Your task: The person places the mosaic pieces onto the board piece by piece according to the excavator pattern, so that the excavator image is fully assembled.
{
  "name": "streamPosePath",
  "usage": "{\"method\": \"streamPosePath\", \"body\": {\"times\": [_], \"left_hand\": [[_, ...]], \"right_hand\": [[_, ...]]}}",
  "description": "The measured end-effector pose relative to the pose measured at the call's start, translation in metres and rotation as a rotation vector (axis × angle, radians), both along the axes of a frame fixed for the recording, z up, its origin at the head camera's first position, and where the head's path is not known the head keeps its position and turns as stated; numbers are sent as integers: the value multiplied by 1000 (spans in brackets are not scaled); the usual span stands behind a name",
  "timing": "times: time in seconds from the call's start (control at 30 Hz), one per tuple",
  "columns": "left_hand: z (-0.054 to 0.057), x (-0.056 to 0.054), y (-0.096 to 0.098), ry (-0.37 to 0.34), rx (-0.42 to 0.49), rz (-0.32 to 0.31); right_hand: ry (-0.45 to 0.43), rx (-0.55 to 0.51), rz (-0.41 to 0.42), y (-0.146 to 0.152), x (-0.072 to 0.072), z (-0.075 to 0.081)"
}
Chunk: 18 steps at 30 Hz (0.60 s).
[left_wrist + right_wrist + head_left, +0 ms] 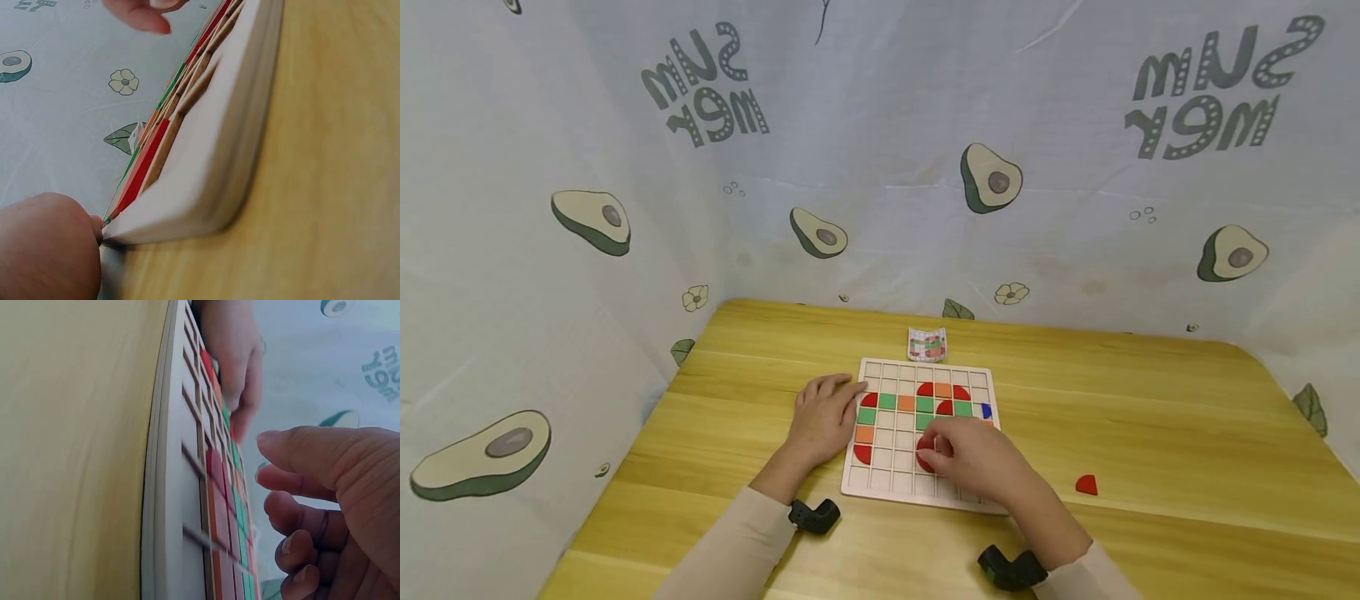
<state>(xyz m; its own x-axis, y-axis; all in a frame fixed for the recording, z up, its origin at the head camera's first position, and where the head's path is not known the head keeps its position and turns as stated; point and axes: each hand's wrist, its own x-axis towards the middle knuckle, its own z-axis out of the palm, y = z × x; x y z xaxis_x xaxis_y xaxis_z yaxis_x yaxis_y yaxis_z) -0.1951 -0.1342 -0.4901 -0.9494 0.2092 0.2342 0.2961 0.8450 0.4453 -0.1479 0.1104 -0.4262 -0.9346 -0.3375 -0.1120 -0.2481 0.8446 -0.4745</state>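
Observation:
A white grid board (887, 498) lies on the table, with red, green and orange flat pieces set in several of its squares. My left hand (825, 417) rests along the board's left edge, fingers stretched over its rim. Over the lower right part of the board is my right hand (981, 458), fingers loosely bent. Beside its fingertips a red rounded piece (922, 460) sits in the grid, partly covered by the hand. The right wrist view shows the thumb (294, 447) and fingers above the pieces with nothing between them. A blue piece (987, 411) lies near the right edge.
One loose red quarter-round piece (1086, 485) lies on the wooden table (1187, 450), right of the board. Behind the board stands a small curled card (927, 345) printed with a coloured grid pattern. A white printed curtain (880, 125) hangs along the table's back and left.

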Motion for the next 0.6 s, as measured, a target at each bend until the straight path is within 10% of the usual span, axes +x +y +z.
{"method": "streamPosePath", "body": {"times": [0.6], "left_hand": [[0, 0, 0, -3, 5, -5]], "right_hand": [[-44, 64, -117, 92, 5, -6]]}}
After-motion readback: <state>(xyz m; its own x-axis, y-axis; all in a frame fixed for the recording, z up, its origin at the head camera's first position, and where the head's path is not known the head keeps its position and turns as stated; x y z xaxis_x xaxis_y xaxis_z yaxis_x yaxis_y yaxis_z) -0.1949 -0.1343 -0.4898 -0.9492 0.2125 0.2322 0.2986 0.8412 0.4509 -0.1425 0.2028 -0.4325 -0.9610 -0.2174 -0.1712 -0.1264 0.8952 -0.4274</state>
